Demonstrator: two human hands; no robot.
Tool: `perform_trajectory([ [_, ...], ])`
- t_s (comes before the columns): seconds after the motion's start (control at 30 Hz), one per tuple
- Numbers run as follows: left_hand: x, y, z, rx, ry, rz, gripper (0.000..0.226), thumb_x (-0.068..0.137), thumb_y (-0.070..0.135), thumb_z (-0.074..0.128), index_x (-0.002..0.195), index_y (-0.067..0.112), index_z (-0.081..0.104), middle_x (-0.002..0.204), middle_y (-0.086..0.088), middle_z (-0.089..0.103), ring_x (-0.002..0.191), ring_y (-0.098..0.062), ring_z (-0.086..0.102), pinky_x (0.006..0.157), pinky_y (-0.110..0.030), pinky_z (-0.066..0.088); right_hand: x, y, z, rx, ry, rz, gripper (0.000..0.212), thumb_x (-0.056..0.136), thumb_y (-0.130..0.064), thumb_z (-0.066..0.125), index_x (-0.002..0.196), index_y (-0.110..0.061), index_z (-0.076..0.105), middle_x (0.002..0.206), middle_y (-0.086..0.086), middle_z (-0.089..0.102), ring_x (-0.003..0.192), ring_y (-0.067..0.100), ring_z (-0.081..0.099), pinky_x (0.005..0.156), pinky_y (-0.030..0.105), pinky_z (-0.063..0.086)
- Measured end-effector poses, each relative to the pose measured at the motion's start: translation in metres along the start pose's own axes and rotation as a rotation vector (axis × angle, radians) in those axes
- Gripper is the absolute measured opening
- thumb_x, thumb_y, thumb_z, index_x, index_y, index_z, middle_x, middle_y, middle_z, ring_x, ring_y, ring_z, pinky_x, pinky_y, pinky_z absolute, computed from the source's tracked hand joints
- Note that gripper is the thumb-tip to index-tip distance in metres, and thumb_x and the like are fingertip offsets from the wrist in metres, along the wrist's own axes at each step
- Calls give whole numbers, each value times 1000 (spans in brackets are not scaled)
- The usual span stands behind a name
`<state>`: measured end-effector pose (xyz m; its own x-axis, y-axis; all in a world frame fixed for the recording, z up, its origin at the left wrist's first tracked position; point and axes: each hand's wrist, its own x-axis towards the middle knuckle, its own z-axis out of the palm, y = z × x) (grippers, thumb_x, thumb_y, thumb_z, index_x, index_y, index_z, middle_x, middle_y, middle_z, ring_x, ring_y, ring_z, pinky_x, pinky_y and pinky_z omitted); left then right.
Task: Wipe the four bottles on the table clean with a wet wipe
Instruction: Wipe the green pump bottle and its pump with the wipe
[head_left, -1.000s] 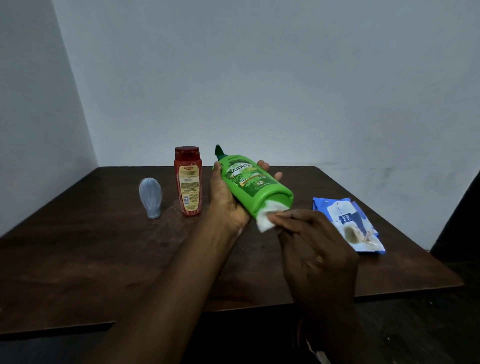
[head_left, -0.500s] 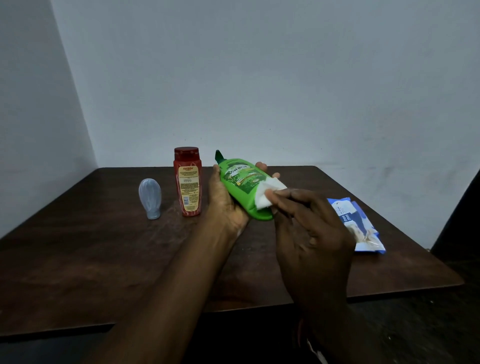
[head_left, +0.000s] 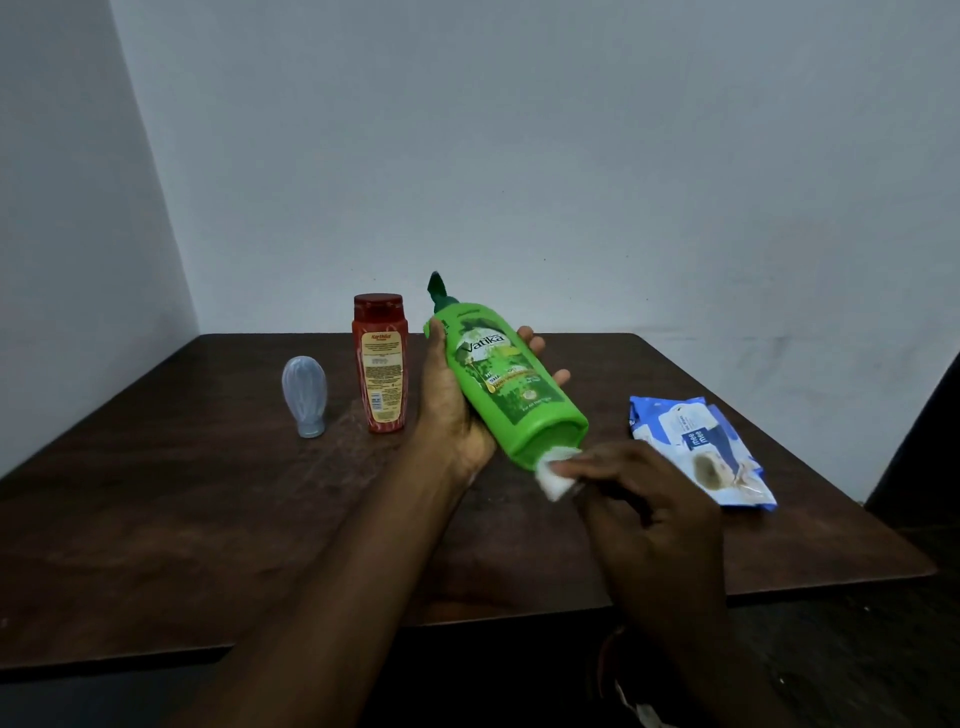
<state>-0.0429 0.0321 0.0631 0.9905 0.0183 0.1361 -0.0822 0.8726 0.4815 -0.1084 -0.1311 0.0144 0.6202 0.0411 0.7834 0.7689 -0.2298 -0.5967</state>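
Wiping the base of a green shampoo bottle

At frame centre the left hand (head_left: 447, 410) grips the tilted green Vatika bottle (head_left: 506, 384); the right hand (head_left: 644, 499) presses a white wet wipe (head_left: 556, 470) against its base, above the dark table (head_left: 182, 509).

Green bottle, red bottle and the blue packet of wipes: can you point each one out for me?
Green bottle (head_left: 506, 384), head view, on its front label.
Red bottle (head_left: 379, 374), head view, on its pale label.
Blue packet of wipes (head_left: 696, 447), head view, on its printed top face.
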Motion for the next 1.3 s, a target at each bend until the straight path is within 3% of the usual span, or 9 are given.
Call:
perform_trajectory([
  [0.1,1,5,-4,224,-18,-48,62,98,62,39,109,7,67,94,-13,72,85,-27,71,85,-54,56,12,13,-7,428,132,561,27,84,9,67,86,-17,76,89,-1,78,88,17,72,70,25,60],
  [0.23,1,3,-9,512,16,-68,58,96,57,49,115,5,67,90,-13,71,75,-26,68,71,-40,60,30,33,-4,557,-23,805,28,92,8,57,105,-12,70,102,13,72,90,26,68,69,33,63],
  [0.37,7,-12,-19,662,41,138,49,100,45,50,119,4,66,95,-15,74,78,-27,72,70,-40,61,38,37,8,524,-160,816,24,93,4,61,110,-11,68,107,20,71,91,26,69,71,33,62],
  [0.5,9,-17,-28,749,26,216,38,104,41,45,118,12,67,102,-12,77,93,-27,74,84,-44,58,44,47,20,449,-180,801,27,92,4,64,115,-11,67,99,17,64,90,25,67,72,35,62],
  [0.87,1,-14,-41,822,-53,157,46,97,49,49,133,22,58,128,-7,70,121,-26,65,105,-51,49,48,63,26,355,-174,733,31,91,2,65,122,0,65,103,19,68,89,23,67,72,31,62],
  [0.97,-5,-10,-47,952,-133,85,33,101,35,50,132,26,55,126,0,69,117,-12,66,96,-33,55,45,68,21,336,-178,726,30,91,1,66,121,-1,65,98,13,67,88,21,68,70,29,63],
  [1.07,-18,-5,-61,1149,-192,110,38,102,18,52,140,22,49,126,8,66,113,0,65,86,-16,53,41,69,16,350,-190,720,23,90,2,67,111,-7,68,90,6,70,75,10,70,60,20,58],
  [1.17,-28,-2,-76,1203,-167,125,38,98,14,60,135,21,54,125,6,69,117,-6,65,97,-28,55,36,75,12,281,-193,655,23,87,1,72,102,-17,69,84,0,72,64,1,67,56,15,53],
  [1.3,-28,-1,-83,1303,-148,179,37,96,17,65,132,17,58,126,4,70,116,-10,65,97,-32,55,31,83,14,145,-217,613,26,83,-10,79,98,-29,72,90,-1,77,82,17,74,73,32,61],
])
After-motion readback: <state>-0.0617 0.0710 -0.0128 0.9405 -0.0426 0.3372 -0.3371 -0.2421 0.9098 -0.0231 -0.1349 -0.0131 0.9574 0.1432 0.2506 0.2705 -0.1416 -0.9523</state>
